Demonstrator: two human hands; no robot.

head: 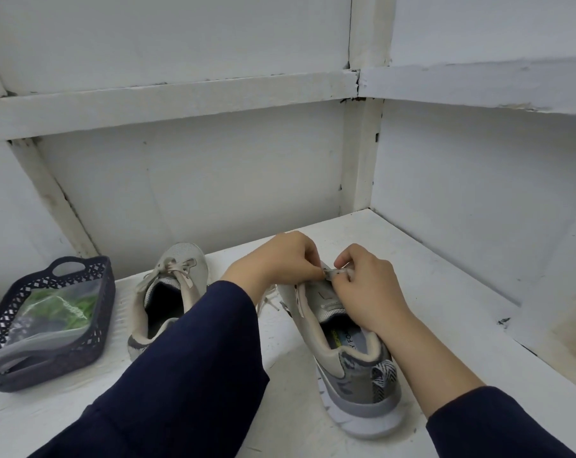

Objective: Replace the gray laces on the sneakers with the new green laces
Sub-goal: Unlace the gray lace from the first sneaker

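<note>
So both hands are up at the tongue of the sneaker (pixel 356 375) sitting around 5 o'clock on the white worktop (pixel 445 292), heel toward the camera. The left hand (pixel 280 259) and right hand (pixel 367 289) have their fingers curled in, and both pinch a bit of the gray lace (pixel 330 274) right between them, knuckles almost touching. Some loose lace ends (pixel 270 297) trail off at the shoe's 9 o'clock side, under the left wrist. The other sneaker (pixel 171 285) sits just beside it at about 7 o'clock, lace in the eyelets, partly hidden by the navy sleeve (pixel 197 358). Way over at 9 o'clock there's a dark lattice basket (pixel 98 338) with a clear plastic bag (pixel 48 325) lying in it, and the green laces (pixel 78 307) are inside that bag.
</note>
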